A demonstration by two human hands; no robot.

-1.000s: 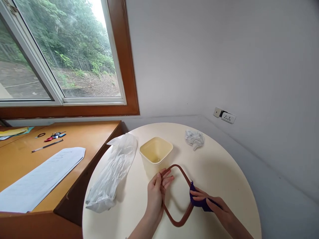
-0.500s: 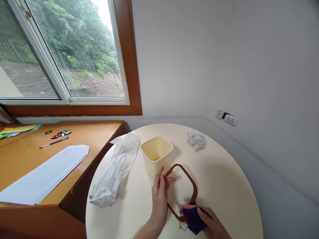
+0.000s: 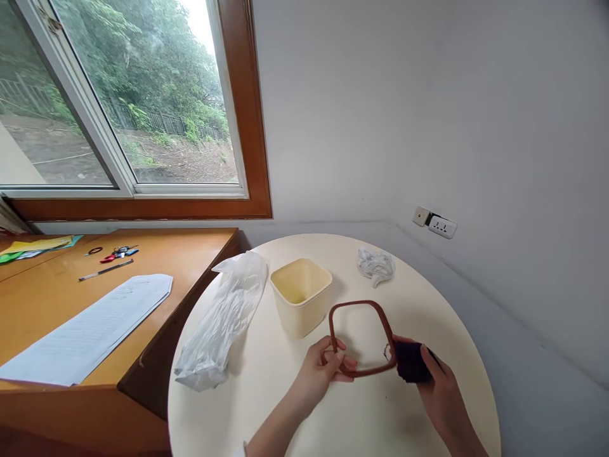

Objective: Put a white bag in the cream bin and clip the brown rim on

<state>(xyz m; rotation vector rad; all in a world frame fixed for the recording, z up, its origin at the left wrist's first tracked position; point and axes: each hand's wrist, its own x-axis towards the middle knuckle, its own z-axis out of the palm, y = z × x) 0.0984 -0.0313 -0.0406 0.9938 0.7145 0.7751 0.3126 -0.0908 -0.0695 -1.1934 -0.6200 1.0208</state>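
Observation:
Above the front part of the round table, my left hand [image 3: 323,368] grips the lower left corner of a brown square frame [image 3: 378,306], which looks like a bin's rim ring. A dark purple cloth [image 3: 413,362] is bunched in my right hand [image 3: 440,387], pressed against the ring's right side. A small thin loop [image 3: 386,351] shows at the ring's inner right edge; its kind is unclear. Just beyond my left hand stands a cream-coloured bin [image 3: 301,311], upright, its inside bare apart from a shadowed bottom.
A flattened white plastic bag [image 3: 223,324] lies left on the round table [image 3: 266,406]. A crumpled clear bag [image 3: 375,265] sits at the back right. On the wooden desk [image 3: 190,251] are papers [image 3: 90,330], a pen [image 3: 105,270] and keys [image 3: 122,252]. A wall socket [image 3: 442,226] is at right.
The brown ring has turned and tilted upright. My left hand has shifted to its lower corner, while my right hand with the cloth has moved right and up along its side.

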